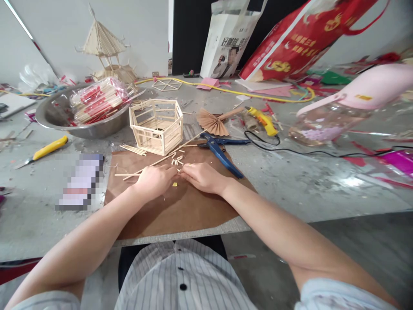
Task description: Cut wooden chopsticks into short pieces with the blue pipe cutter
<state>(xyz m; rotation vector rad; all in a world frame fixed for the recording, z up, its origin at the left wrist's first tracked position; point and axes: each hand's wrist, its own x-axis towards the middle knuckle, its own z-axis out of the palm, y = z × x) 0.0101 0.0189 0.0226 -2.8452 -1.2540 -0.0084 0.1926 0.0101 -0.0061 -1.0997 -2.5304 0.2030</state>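
My left hand [158, 180] and my right hand [201, 176] rest close together over the brown sheet [180, 211], fingertips nearly meeting. Both have their fingers pressed together around a small pale bit between them, too small to make out. Short cut stick pieces [177, 162] lie just beyond the fingertips, and long thin sticks [129, 175] pass by my left hand. Behind them stands a hexagonal stick frame [156, 129]. Blue cutters [224, 158] lie past my right hand. A small yellow scrap [174, 184] is on the sheet between my wrists.
A metal bowl [48, 118] with packaged sticks, a yellow knife [50, 147] and a phone [80, 181] are at left. Behind stands a stick pagoda [103, 41]. At right are a yellow glue gun [263, 120], its black cable, and a pink-lidded bottle [322, 122].
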